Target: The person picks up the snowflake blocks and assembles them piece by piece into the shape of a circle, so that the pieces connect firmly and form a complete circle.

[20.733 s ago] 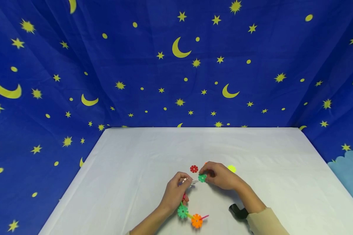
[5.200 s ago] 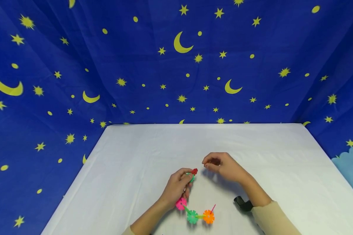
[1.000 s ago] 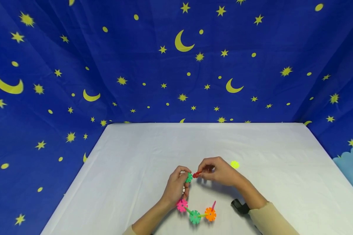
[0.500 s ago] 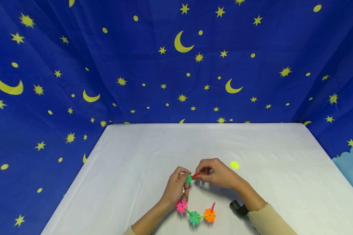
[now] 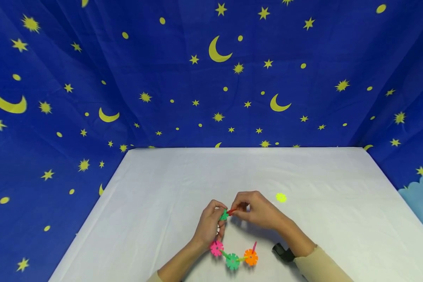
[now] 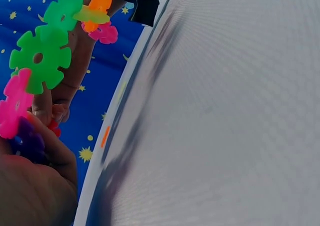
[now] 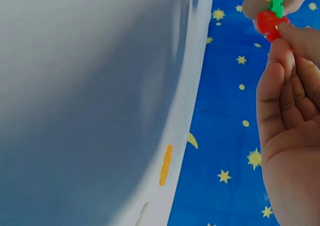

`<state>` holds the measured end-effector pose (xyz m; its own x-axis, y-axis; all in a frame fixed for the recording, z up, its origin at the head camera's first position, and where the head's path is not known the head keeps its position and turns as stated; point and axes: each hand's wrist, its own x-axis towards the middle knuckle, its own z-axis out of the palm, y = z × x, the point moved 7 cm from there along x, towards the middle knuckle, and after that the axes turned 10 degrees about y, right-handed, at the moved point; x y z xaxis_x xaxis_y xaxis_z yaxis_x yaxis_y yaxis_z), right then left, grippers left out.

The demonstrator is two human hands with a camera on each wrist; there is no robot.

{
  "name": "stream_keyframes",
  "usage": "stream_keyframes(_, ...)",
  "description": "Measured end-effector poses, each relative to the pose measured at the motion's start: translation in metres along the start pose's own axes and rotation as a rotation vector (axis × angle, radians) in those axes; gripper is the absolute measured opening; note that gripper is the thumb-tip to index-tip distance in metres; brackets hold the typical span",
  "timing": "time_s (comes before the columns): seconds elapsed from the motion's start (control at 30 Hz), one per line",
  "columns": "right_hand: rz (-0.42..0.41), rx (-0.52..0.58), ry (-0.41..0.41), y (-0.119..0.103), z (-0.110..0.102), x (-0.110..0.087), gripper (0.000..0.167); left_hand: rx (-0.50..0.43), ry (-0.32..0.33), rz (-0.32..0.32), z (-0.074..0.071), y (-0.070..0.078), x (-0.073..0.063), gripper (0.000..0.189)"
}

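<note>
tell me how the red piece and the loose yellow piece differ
The red piece is pinched by the right hand; the loose yellow piece lies on the table. In the head view, the red piece shows nearly edge-on, the yellow piece face-up. Both have notched edges.

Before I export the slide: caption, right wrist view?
Right hand pinching a red disc up against a green disc.
</note>
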<state>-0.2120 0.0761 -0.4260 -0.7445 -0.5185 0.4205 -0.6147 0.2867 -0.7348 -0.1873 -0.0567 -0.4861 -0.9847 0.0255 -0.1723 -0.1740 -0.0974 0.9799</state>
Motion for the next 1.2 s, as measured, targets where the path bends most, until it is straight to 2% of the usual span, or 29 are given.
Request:
stream_keyframes(0.23,-0.047,-0.023,0.021,-0.005,0.002,0.0,0.016,-0.009,0.006,0.02,0.002,0.0,0.0,0.017)
stream_keyframes(0.33,-0.036,-0.017,0.028,-0.005,0.001,0.0,0.014,-0.025,0.005,0.036,0.003,0.001,0.001,0.017)
stream_keyframes(0.57,0.022,-0.009,-0.01,0.001,-0.002,0.0,0.013,-0.006,-0.012,0.035,0.004,-0.001,0.002,0.018)
stream_keyframes(0.73,0.065,-0.019,-0.022,0.008,-0.012,-0.001,0.013,0.005,-0.02,0.033,0.003,0.0,0.002,0.025)
stream_keyframes(1.2,0.238,-0.12,0.118,0.05,-0.052,-0.008,0.015,0.013,-0.043,0.04,0.002,0.002,0.001,0.028)
